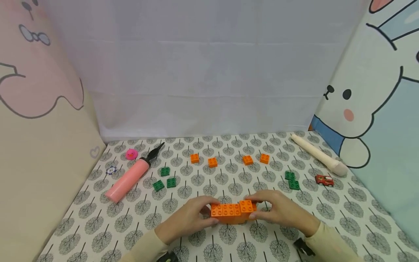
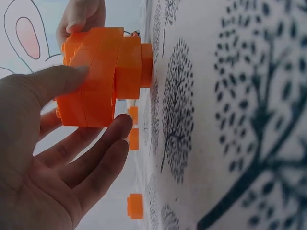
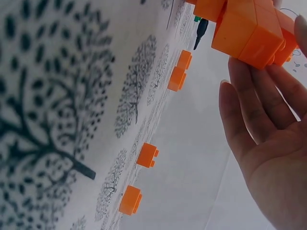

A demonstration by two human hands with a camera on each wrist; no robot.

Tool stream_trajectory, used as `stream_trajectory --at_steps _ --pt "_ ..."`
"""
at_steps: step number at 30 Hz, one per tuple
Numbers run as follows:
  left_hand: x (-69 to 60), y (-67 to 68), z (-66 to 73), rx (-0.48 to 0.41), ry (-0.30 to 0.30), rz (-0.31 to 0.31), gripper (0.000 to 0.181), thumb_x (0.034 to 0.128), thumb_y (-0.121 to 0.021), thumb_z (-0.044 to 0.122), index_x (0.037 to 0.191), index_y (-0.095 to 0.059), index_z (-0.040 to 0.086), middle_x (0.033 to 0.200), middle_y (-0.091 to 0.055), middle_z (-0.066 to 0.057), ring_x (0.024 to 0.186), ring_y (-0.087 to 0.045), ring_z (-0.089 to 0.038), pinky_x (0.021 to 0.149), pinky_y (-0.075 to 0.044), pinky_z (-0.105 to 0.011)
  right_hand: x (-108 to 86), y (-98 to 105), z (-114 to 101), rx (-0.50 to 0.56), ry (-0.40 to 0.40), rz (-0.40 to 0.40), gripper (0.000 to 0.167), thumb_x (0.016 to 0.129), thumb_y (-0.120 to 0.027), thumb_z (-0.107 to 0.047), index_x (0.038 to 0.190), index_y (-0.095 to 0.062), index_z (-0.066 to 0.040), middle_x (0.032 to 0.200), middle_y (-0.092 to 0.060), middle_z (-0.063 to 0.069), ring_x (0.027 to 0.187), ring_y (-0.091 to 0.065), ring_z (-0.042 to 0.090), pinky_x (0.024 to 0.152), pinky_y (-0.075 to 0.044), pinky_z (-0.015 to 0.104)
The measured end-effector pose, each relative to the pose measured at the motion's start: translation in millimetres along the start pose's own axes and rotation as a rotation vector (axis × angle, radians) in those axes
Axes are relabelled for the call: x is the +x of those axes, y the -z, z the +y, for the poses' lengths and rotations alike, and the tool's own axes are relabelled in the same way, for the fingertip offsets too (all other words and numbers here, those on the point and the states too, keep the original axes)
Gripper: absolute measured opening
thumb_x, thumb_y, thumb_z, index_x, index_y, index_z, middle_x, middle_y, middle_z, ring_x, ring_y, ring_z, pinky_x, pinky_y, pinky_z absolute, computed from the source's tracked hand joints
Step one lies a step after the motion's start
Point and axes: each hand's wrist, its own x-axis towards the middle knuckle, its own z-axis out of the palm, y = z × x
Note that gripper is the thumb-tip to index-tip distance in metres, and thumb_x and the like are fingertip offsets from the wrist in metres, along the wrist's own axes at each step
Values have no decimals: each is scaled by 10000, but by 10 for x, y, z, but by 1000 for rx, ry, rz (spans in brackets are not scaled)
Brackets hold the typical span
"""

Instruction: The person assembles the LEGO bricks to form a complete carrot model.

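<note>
One brick row [image 1: 231,219] crosswise, studs [image 1: 231,212] upward

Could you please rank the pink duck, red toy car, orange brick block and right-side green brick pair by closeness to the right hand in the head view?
1. Orange brick block: held between both hands.
2. Green brick pair: just beyond the right hand.
3. Red toy car: farther right.
4. Pink duck: far left.
</note>
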Motion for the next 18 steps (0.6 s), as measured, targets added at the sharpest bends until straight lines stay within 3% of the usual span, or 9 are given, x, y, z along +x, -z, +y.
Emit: stream_trajectory --at_steps 4,8,12,14,18 --pt "38 128 27 120 10 20 609 872 -663 569 1338 -599 183 1267 -631 56 1027 -610 -54 915 -542 -307 13 4 17 -7 8 -14 500 882 -725 -427 1283 -672 -132 1199 -681 -108 1069 -645 98 896 -564 366" --pt "221 364 -1 221 37 123 553 938 -601 539 1350 -597 171 1310 -622 22 1109 -596 -133 955 -525 -380 -1 5 21 -13 -18 -19 502 891 -711 -446 1279 -674 -131 1197 -680 -111 1077 -638 99 893 -561 373" --pt "478 570 -189 310 61 250 432 966 -653 357 1340 -608 146 1355 -602 -34 1172 -591 -214 997 -505 -419 2 16 15 -9 -40 -27 498 897 -702 -458 1280 -675 -141 1195 -681 -114 1075 -635 94 890 -558 367" --pt "606 635 -323 352 72 281 416 963 -667 294 1336 -609 120 1367 -591 -80 1230 -564 -277 1040 -475 -466 9 21 11 -8 -44 -35 494 901 -695 -461 1283 -673 -149 1194 -680 -119 1074 -633 89 892 -557 368" --pt "811 716 -559 418 154 299 452 962 -663 257 1371 -575 86 1426 -530 -141 1343 -460 -348 1124 -381 -521 26 30 1 -13 -40 -50 473 908 -682 -470 1283 -673 -183 1189 -675 -131 1073 -629 82 905 -554 385"
